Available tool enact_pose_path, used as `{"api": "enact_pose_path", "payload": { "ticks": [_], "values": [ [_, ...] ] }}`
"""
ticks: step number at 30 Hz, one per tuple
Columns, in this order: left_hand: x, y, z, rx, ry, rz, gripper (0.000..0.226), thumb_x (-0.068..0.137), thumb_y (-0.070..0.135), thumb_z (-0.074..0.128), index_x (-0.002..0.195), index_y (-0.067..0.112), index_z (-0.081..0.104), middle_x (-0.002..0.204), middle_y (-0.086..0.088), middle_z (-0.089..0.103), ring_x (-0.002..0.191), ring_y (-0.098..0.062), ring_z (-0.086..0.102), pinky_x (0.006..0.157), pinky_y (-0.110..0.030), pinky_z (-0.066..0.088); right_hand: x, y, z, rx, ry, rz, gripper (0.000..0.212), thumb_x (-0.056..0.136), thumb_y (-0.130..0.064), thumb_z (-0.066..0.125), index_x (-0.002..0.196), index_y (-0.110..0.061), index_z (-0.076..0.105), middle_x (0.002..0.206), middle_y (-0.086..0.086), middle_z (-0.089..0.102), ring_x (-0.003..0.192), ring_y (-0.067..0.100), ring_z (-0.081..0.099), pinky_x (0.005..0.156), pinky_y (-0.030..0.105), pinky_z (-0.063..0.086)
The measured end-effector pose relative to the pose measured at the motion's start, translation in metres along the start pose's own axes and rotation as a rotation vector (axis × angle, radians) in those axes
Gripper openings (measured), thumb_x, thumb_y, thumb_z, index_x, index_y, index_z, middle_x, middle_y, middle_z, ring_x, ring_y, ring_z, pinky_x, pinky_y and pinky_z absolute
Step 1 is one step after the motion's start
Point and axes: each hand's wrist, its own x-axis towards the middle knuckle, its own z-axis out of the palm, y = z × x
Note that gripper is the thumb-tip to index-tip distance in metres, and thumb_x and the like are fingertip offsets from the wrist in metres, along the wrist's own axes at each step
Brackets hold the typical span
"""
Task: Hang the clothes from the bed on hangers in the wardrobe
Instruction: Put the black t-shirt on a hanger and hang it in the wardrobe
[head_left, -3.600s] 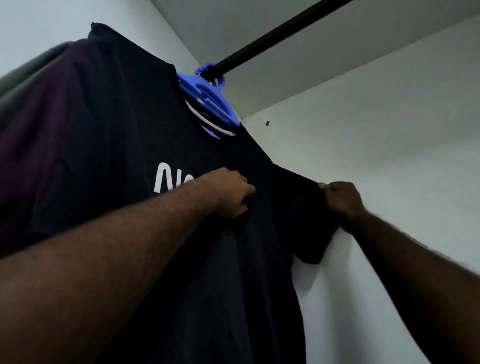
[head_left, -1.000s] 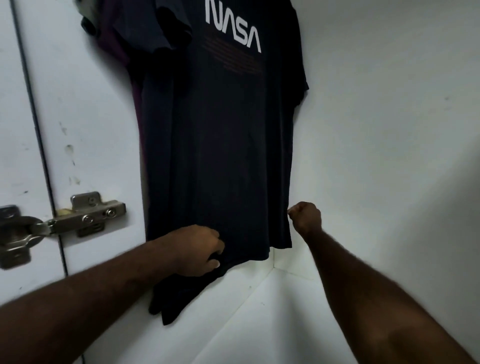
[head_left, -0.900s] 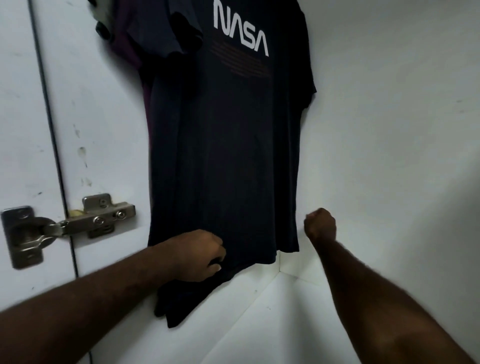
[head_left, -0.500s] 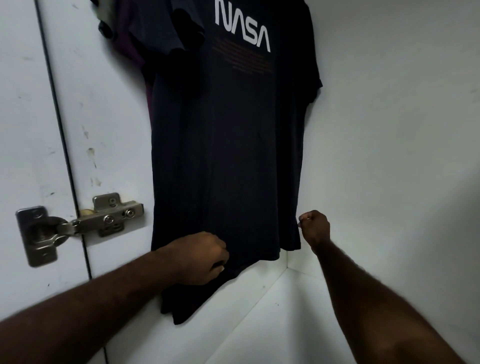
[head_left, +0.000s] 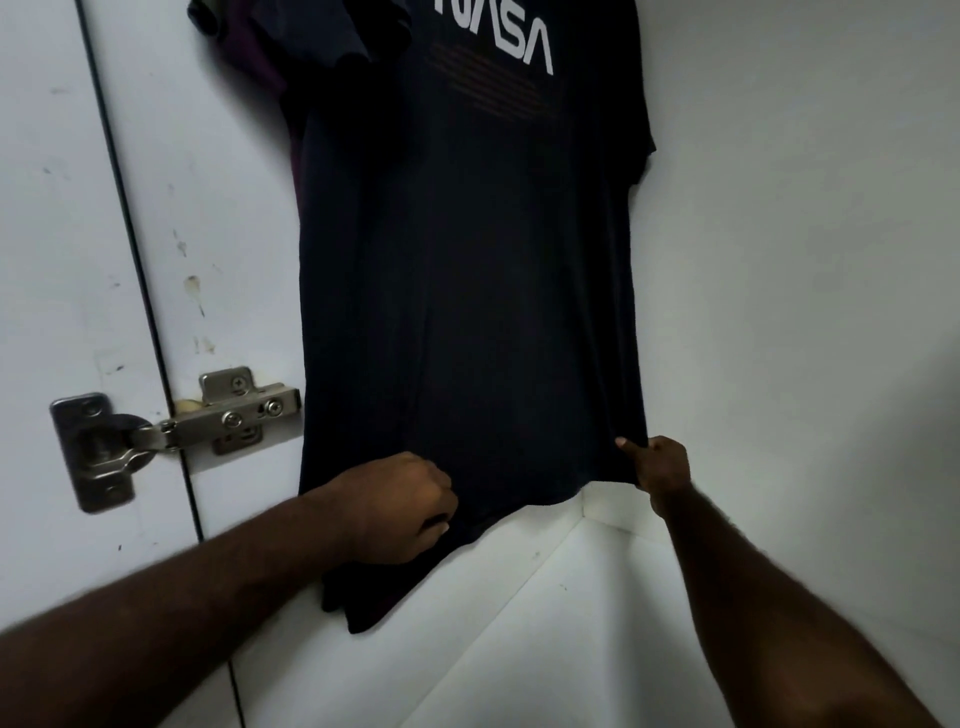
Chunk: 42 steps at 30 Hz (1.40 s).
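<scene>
beside the door hinge (head_left: 176, 431) at the wardrobe's left edge, the left hand (head_left: 400, 506) keeps its grip on the hem of the dark nasa t-shirt (head_left: 478, 291), which hangs toward the wardrobe's back right corner. the right hand (head_left: 660, 465), a fist just clear of the cloth half a second ago, now pinches the hem's right corner. i judge this a final smoothing tug, with this shirt nearly done.

Left forearm (head_left: 208, 597) and right forearm (head_left: 753, 597) show bare, seemingly lightly haired.

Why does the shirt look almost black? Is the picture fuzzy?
Head view: dim light turns the dark navy NASA T-shirt nearly black, hiding its folds; head view: not fuzzy, the white letters and the silver metal hinge look crisp; head view: a soft grey shadow darkens the white wardrobe wall at lower right.
</scene>
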Motion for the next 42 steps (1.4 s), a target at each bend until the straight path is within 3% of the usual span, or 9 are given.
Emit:
{"api": "enact_pose_path", "payload": {
  "ticks": [9,15,19,22,26,29,35,39,42],
  "values": [
    [-0.004,0.002,0.008,0.102,-0.108,0.025,0.027,0.093,0.028,0.05,0.116,0.019,0.062,0.115,0.0,0.061,0.11,-0.019,0.053,0.102,-0.032,0.036,0.03,0.014,0.01,-0.525,0.059,-0.024,0.026,0.089,-0.03,0.066,0.097,-0.007,0.056,0.099,0.016,0.066,0.087,0.04,0.068,0.083,0.048,0.057],
    [-0.016,0.006,0.004,0.119,-0.056,0.018,0.028,0.089,0.03,0.05,0.109,0.017,0.065,0.105,-0.002,0.065,0.1,-0.024,0.058,0.095,-0.036,0.043,0.006,0.0,0.021,-0.465,0.115,-0.003,0.028,0.087,-0.016,0.064,0.109,-0.002,0.054,0.109,0.021,0.064,0.099,0.041,0.063,0.089,0.042,0.052],
    [-0.027,0.017,-0.004,0.195,0.156,-0.009,0.021,0.082,0.039,0.052,0.082,0.023,0.064,0.081,0.004,0.062,0.078,-0.019,0.06,0.078,-0.033,0.05,-0.047,-0.024,0.037,-0.201,0.339,-0.481,0.034,0.088,-0.008,0.059,0.122,-0.007,0.055,0.118,0.015,0.059,0.11,0.033,0.056,0.097,0.047,0.046],
    [-0.041,0.026,-0.012,0.278,0.249,-0.111,0.034,0.074,0.054,0.065,0.082,0.021,0.066,0.082,0.001,0.06,0.078,-0.021,0.058,0.073,-0.036,0.048,-0.08,-0.041,0.053,-0.26,0.087,-0.816,0.032,0.094,-0.019,0.059,0.124,-0.009,0.06,0.12,0.01,0.063,0.113,0.024,0.055,0.1,0.04,0.044],
    [-0.062,0.034,-0.023,0.399,0.136,-0.191,0.06,0.047,0.058,0.082,0.087,0.015,0.07,0.085,-0.003,0.06,0.08,-0.024,0.059,0.077,-0.041,0.051,-0.096,-0.038,0.062,-0.598,-0.317,-0.639,0.048,0.097,-0.041,0.052,0.139,-0.017,0.05,0.136,0.005,0.057,0.126,0.024,0.052,0.106,0.045,0.041],
    [-0.078,0.039,-0.027,0.435,0.063,-0.22,0.057,0.04,0.047,0.086,0.083,0.013,0.07,0.085,-0.007,0.06,0.082,-0.027,0.06,0.086,-0.048,0.051,-0.111,-0.035,0.061,-0.543,-0.291,-0.551,0.042,0.098,-0.036,0.051,0.135,-0.014,0.052,0.13,0.006,0.06,0.121,0.027,0.056,0.103,0.041,0.044],
    [-0.102,0.044,-0.033,0.485,0.051,-0.131,0.027,0.047,0.022,0.084,0.069,0.019,0.07,0.079,-0.003,0.06,0.079,-0.023,0.062,0.096,-0.054,0.049,-0.183,-0.078,0.071,-0.181,-0.17,-0.86,0.036,0.1,-0.027,0.051,0.132,-0.01,0.055,0.133,0.006,0.058,0.124,0.018,0.053,0.105,0.033,0.043],
    [-0.11,0.048,-0.026,0.367,0.139,-0.018,0.011,0.069,0.019,0.071,0.077,0.021,0.065,0.075,0.003,0.06,0.077,-0.019,0.061,0.099,-0.044,0.048,-0.208,-0.081,0.083,-0.355,-0.302,-1.014,0.048,0.098,-0.038,0.047,0.142,-0.018,0.048,0.153,0.008,0.039,0.138,0.023,0.039,0.112,0.041,0.034],
    [-0.115,0.057,-0.024,0.235,0.127,-0.03,0.009,0.07,0.026,0.054,0.077,0.021,0.056,0.071,0.004,0.056,0.066,-0.018,0.055,0.079,-0.031,0.051,-0.209,-0.062,0.089,-0.569,-0.47,-0.903,0.062,0.098,-0.043,0.051,0.153,-0.028,0.027,0.162,0.008,0.019,0.145,0.027,0.028,0.114,0.042,0.03]
  ]
}}
